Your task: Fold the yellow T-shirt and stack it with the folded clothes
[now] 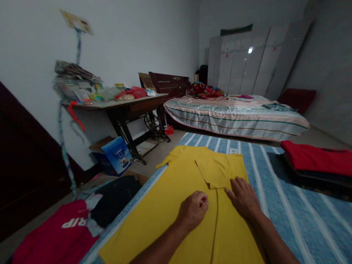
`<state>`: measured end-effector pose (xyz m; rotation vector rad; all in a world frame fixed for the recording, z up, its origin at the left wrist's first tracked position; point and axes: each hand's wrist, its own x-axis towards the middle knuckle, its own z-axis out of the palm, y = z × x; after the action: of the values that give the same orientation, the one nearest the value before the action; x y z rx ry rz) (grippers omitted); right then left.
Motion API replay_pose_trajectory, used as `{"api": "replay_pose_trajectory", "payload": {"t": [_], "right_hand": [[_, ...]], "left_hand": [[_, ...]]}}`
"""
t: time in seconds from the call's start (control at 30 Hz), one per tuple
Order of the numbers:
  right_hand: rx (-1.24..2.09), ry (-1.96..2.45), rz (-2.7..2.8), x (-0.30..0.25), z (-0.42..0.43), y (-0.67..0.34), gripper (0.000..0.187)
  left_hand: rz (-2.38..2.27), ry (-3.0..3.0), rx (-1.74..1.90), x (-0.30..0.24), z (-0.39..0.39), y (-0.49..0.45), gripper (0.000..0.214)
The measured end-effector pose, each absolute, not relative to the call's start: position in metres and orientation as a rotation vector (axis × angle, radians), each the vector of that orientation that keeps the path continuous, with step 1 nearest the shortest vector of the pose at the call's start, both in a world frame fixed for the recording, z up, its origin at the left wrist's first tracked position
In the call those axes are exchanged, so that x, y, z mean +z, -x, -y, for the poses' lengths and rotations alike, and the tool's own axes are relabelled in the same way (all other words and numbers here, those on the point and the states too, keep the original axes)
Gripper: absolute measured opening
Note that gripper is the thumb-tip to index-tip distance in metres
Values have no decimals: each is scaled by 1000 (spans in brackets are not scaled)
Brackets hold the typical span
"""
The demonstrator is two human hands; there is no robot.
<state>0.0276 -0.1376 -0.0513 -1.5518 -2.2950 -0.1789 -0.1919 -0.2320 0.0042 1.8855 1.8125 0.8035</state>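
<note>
A yellow shirt (189, 183) lies spread on a blue striped bed cover (291, 205), one sleeve folded inward across it. My left hand (194, 209) rests on the shirt's middle with its fingers curled into a loose fist. My right hand (243, 196) lies flat on the cloth beside the folded sleeve's lower edge, fingers stretched out and slightly apart.
A red folded garment (316, 157) tops a dark stack at the bed's right. On the floor at left lie red (57, 234) and black clothes. A cluttered sewing-machine table (123, 104) stands by the wall. A second bed (236, 115) and pale wardrobes (247, 62) are beyond.
</note>
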Motion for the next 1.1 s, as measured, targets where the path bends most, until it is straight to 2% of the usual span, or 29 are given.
{"api": "replay_pose_trajectory", "payload": {"t": [0.6,0.83,0.97,1.1], "right_hand": [[-193,1572,2296,-59,136,-31,51],[-108,1602,2287,-44,139,-27,50],[78,1573,2210,-34,141,-22,48],[610,1348,1724,-26,139,-24,42]], "left_hand": [[-1814,-1918,801,4,236,190,11],[-1810,-1934,776,9,233,192,11],[-1794,-1940,790,7,229,193,11],[-1801,-1936,810,2,226,195,10]]}}
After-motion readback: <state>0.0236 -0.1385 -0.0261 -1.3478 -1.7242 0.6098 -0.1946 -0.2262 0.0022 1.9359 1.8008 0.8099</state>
